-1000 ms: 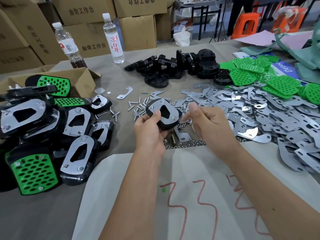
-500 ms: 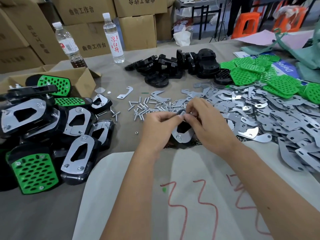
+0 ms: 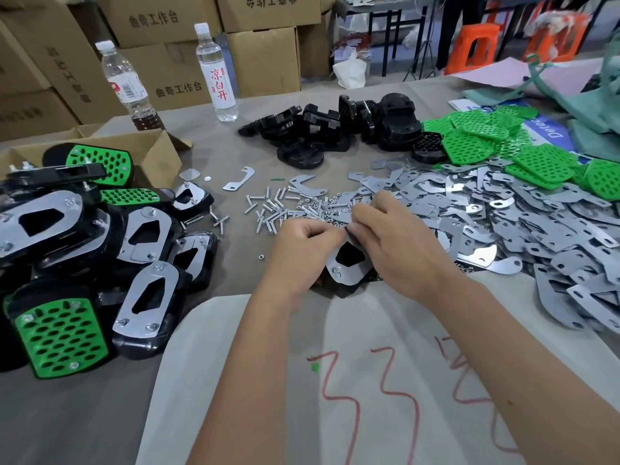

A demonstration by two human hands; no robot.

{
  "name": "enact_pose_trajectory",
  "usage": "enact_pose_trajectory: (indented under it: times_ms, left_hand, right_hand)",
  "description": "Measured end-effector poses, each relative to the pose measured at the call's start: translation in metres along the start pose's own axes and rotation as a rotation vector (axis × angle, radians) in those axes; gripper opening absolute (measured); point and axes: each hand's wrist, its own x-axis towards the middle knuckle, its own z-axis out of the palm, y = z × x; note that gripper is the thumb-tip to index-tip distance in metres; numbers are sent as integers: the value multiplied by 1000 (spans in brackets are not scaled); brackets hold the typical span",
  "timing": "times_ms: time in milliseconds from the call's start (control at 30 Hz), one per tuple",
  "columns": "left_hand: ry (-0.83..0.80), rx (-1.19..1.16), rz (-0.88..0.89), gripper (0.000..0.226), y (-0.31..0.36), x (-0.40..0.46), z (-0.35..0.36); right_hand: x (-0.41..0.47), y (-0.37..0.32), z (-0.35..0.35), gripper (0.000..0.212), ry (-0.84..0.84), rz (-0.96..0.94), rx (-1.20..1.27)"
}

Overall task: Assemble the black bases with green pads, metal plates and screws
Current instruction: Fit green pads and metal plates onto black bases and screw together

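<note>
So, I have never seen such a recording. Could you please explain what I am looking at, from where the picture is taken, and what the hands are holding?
No machine here: a person works with bare hands, filmed by a camera worn on the head, looking down. The left hand and right hand together hold one black base with a metal plate on it, fingers meeting at its far end. On the table lie finished pieces at the left, loose screws in the middle, spare black bases behind, and green pads and loose metal plates at the right. Two bottles stand at the back.
</note>
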Motion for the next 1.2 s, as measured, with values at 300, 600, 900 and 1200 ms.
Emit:
enact_pose_trajectory:
  times_ms: [300,600,900,1200]
  left_hand:
    - [-2,-17,-42,40,2,-1,5]
    - [3,-29,-67,42,-1,3,4]
    - [23,-21,-64,40,-4,4,4]
    - [26,-31,-61,41,-6,6,3]
  right_hand:
    - [-1,-6,0,31,-19,50,-74]
    - [1,-6,1,41,-15,78,-113]
    - [3,-6,-1,45,12,54,-88]
    - [3,-7,1,45,60,69,-98]
